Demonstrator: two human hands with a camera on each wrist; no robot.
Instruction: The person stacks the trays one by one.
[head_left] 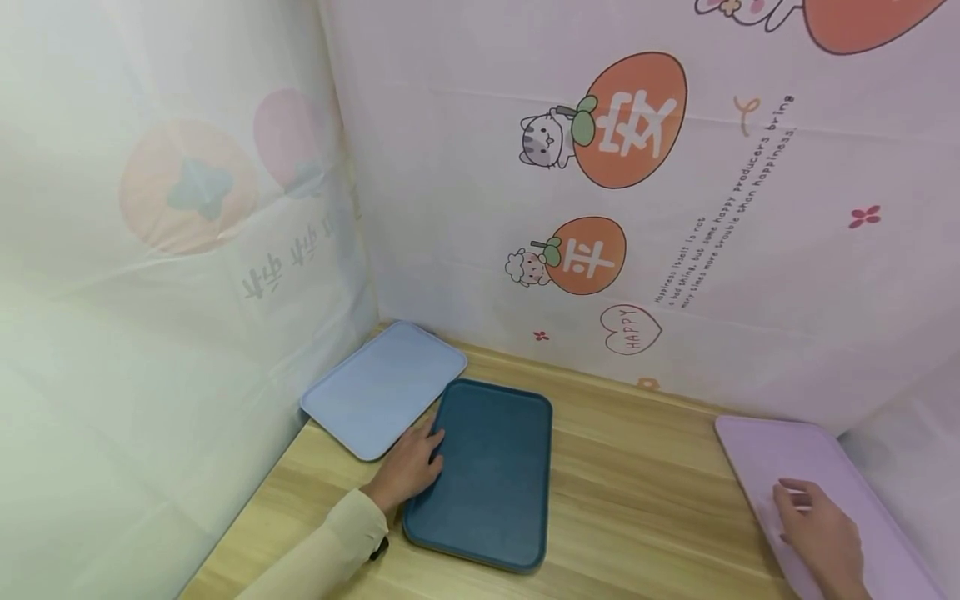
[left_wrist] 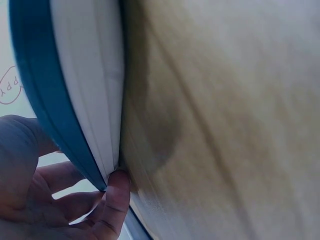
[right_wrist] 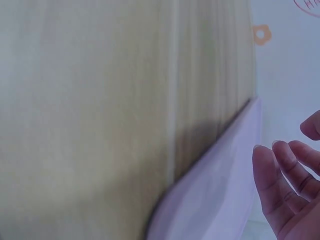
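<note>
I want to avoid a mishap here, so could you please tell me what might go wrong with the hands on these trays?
1. The left hand grips only the edge of the dark teal tray, which lies right beside the light blue tray; lifting it could nudge that one.
2. The right hand rests flat on the lilac tray, which seems to sit near the table's right side; a push might slide it off.

Pale wood-grain worktop (head_left: 637, 492), smooth with a low sheen. Matt plastic on the dark teal tray (head_left: 487, 475), finely textured inside; same smooth matt plastic on the light blue tray (head_left: 375, 387) far left and the lilac tray (head_left: 795, 458) right. Thin printed cloth backdrop (head_left: 675, 208), creased.
</note>
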